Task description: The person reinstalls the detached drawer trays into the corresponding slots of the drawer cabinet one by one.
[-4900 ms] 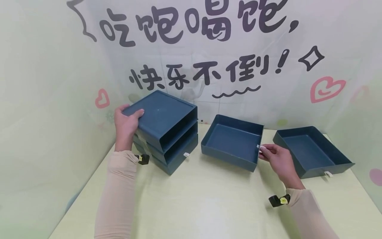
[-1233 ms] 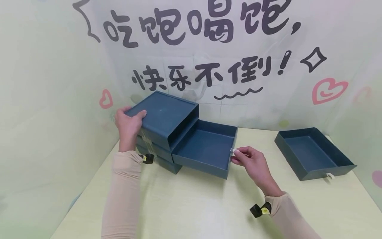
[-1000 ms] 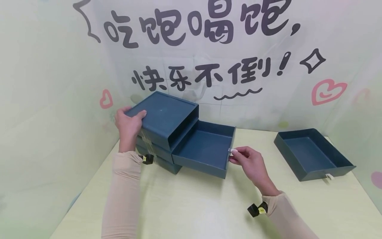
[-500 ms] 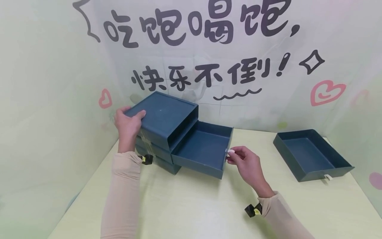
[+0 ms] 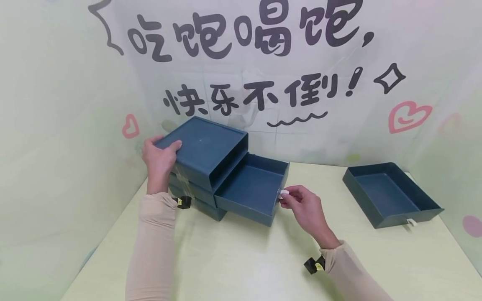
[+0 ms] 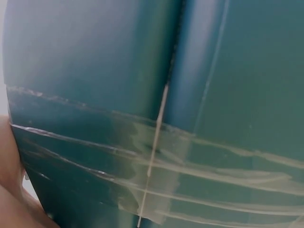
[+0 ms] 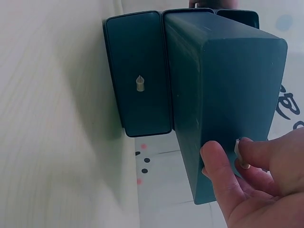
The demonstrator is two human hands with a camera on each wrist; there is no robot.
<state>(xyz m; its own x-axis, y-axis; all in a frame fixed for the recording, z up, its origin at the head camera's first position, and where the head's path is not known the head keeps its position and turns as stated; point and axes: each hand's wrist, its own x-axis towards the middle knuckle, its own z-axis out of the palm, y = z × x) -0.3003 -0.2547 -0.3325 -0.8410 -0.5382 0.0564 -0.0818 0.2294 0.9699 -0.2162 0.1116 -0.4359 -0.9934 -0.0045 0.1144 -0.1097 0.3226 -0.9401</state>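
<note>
In the head view, the wall sheet [image 5: 339,113] carries two lines of black writing [image 5: 260,94]: "吃饱喝饱," and "快乐不倒!". The yellow label [image 5: 319,266] near the right wrist is too small for reading. The left hand [image 5: 160,159] grips the dark blue drawer unit [image 5: 203,146] at its left side, the thumb lying on the top. The right hand [image 5: 306,209], reaching from the lower right, pinches the white tab [image 5: 284,192] of the drawer [image 5: 252,188], which is partly inside the middle slot. Another drawer [image 5: 388,192] rests on the table [image 5: 244,263], well apart.

In the left wrist view, clear tape [image 6: 218,178] crosses the unit's side.

In the right wrist view, thumb and finger are clamped on the tab; the bottom drawer [image 7: 137,57] is pushed in. Some black strokes [image 7: 287,102] at the right edge cannot be read.
</note>
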